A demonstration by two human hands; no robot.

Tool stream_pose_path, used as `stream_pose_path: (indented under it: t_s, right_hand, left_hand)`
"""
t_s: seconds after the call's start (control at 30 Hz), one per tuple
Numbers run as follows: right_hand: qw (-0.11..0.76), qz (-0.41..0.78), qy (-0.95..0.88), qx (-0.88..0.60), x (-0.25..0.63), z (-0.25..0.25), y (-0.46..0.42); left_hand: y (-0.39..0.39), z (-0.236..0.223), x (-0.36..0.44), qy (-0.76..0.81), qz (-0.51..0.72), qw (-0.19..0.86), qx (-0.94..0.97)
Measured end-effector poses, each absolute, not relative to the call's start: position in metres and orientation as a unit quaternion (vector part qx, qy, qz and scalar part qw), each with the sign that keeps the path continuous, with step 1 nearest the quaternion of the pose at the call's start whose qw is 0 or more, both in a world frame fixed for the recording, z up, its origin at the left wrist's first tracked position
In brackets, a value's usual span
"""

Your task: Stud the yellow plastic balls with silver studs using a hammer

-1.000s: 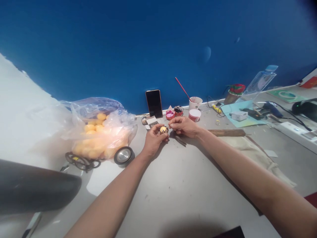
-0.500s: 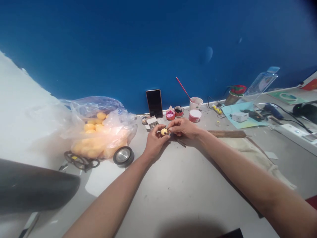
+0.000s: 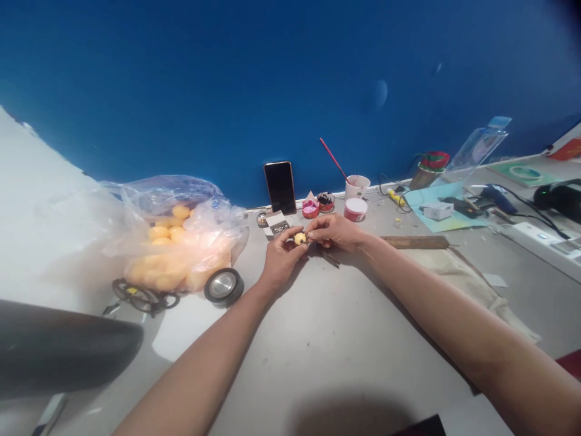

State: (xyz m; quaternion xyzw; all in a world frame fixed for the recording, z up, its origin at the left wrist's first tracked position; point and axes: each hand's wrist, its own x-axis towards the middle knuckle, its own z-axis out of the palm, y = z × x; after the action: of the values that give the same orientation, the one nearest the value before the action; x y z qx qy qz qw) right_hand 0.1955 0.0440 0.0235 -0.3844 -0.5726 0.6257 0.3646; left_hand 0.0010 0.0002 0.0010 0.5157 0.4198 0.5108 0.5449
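Between the thumb and fingers of my left hand (image 3: pixel 282 257) is a small round yellow ball (image 3: pixel 300 238) with dark spots on it. My right hand (image 3: pixel 334 231) is pinched at the ball's right side; what its fingertips hold, if anything, is too small to make out. Beneath the right hand lies a dark, thin metal tool (image 3: pixel 330 259) on the table. Just behind my left hand stands an open white box (image 3: pixel 276 224) of small metal pieces.
A clear plastic bag of yellow balls (image 3: pixel 172 242) fills the left side, with a black round lid (image 3: pixel 224 286) beside it. A phone (image 3: pixel 280 186) leans on the wall. Paint tubs (image 3: pixel 355 208) and a cup (image 3: pixel 357 186) stand behind my right hand. A wooden stick (image 3: pixel 417 242) lies rightward.
The whole view has shifted slightly. Both hands stay together at the yellow ball, which appears turned a little, its dark spots showing differently.
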Motion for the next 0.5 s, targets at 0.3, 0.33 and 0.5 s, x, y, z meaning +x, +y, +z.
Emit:
stream_pose_path:
  t_s: [0.3, 0.33, 0.5]
  right_hand:
    - [0.355, 0.613, -0.575, -0.411, 0.1941, 0.0281, 0.0426]
    - [0.354, 0.612, -0.575, -0.412, 0.1940, 0.0281, 0.0427]
    - [0.356, 0.609, -0.573, -0.417, 0.1927, 0.0276, 0.0431]
  left_hand:
    - [-0.0016, 0.0008, 0.0020, 0.416, 0.511, 0.556, 0.507]
    - [-0.0015, 0.0011, 0.0021, 0.417, 0.512, 0.554, 0.508]
    - [-0.0016, 0.0019, 0.0023, 0.420, 0.510, 0.560, 0.500]
